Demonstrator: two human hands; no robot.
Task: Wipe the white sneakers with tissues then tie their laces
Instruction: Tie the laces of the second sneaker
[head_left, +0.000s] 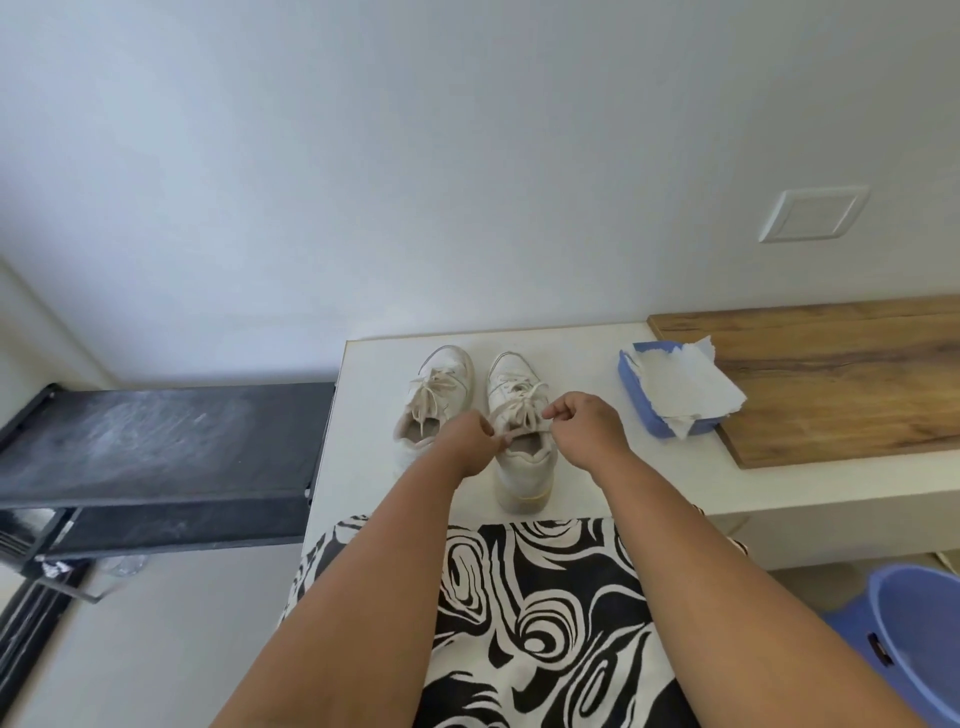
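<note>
Two white sneakers stand side by side on the white surface (363, 415), toes toward its far edge. The left sneaker (436, 395) shows laces gathered over the tongue; whether they are knotted cannot be told. Over the right sneaker (522, 457), nearer the front edge, the left hand (470, 441) and right hand (584, 423) each pinch a strand of its laces (519, 410) between curled fingertips, drawn apart above the tongue. Tissues (680, 384) lie in a blue tray (631, 379) toward the right. Judged stage: wiping apparently done, tying under way on the right sneaker.
</note>
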